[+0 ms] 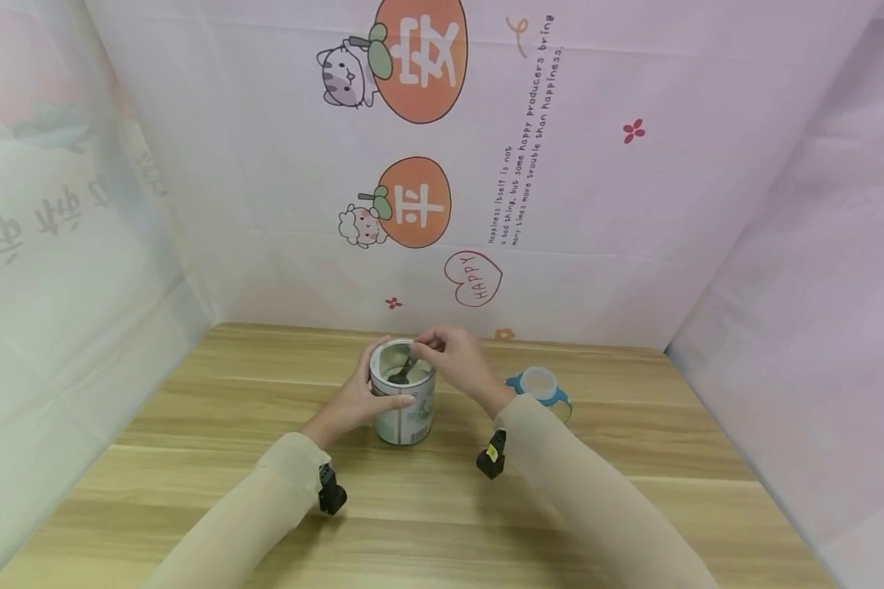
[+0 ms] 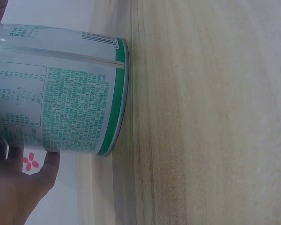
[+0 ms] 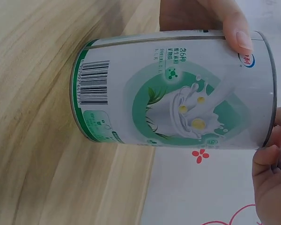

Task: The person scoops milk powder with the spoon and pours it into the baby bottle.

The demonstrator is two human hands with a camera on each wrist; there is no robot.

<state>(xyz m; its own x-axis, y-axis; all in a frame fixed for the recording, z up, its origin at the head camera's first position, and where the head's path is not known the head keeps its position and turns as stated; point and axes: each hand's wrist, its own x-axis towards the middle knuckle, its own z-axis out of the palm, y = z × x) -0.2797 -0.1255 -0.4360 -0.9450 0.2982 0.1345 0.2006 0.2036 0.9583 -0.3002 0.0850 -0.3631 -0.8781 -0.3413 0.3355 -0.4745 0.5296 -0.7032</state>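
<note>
A milk powder can (image 1: 403, 424), white and green with an open top, stands upright on the table. My left hand (image 1: 355, 399) grips it from the left, the thumb across the front and the fingers round the far side. Over the right of the rim, my right hand (image 1: 453, 360) pinches the handle of a dark metal spoon (image 1: 399, 377), whose bowl is down inside the can. In the right wrist view, the can's milk-splash picture (image 3: 187, 112) shows, and the right fingers (image 3: 267, 159) are right at the rim. The left wrist view shows the printed text side (image 2: 75, 103).
Just right of my right wrist stands a cup (image 1: 539, 384) with blue handles and a pale, translucent top, partly covered by the forearm. Behind the wood-grain table (image 1: 280, 368) rises a printed cloth wall (image 1: 280, 188), with more cloth at both sides.
</note>
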